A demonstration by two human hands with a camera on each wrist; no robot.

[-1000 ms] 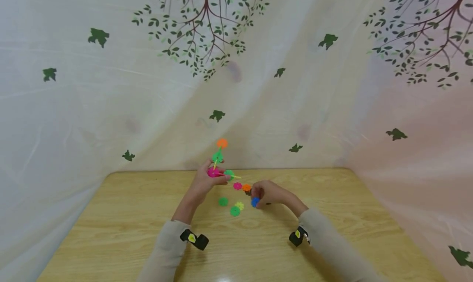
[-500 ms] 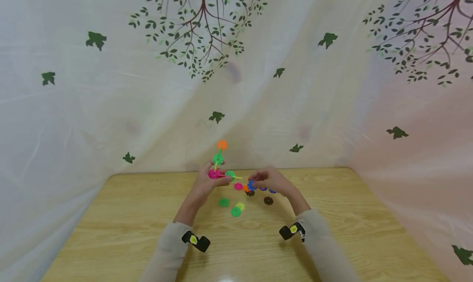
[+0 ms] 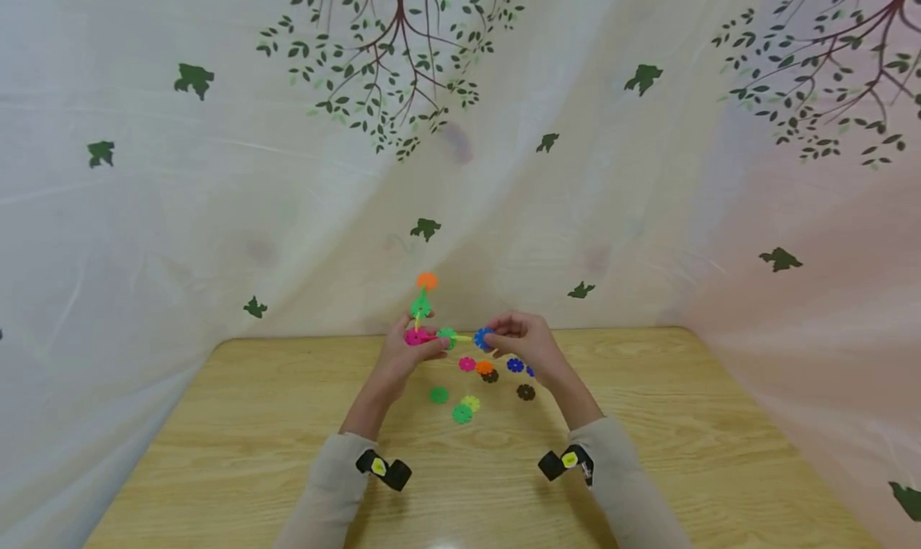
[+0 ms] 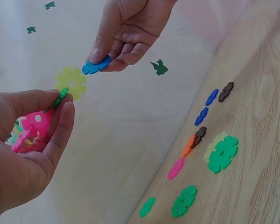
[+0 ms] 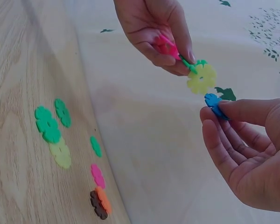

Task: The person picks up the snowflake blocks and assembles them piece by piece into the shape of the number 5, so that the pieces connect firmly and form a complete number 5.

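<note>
My left hand (image 3: 400, 357) holds a chain of joined flower-shaped plastic discs above the table. Its thumb and fingers pinch a green disc (image 4: 60, 97), with pink discs (image 4: 36, 123) inside the palm and a yellow disc (image 4: 71, 83) sticking out at the end. In the head view the chain also rises to a green disc (image 3: 420, 307) and an orange disc (image 3: 428, 280) on top. My right hand (image 3: 531, 345) pinches a blue disc (image 5: 215, 106) between thumb and fingers. The blue disc is held close to the edge of the yellow one.
Loose flower discs lie on the wooden table (image 3: 273, 437) below the hands: pink (image 3: 467, 364), orange (image 3: 484, 367), dark blue (image 3: 515, 365), brown (image 3: 526, 392), yellow and several green (image 3: 463, 414). A printed cloth (image 3: 324, 213) hangs behind the table's far edge.
My right hand has lifted the blue disc from near the table up and away to the yellow end of the chain, uncovering a brown disc and dark blue discs. My left hand stays nearly still.
</note>
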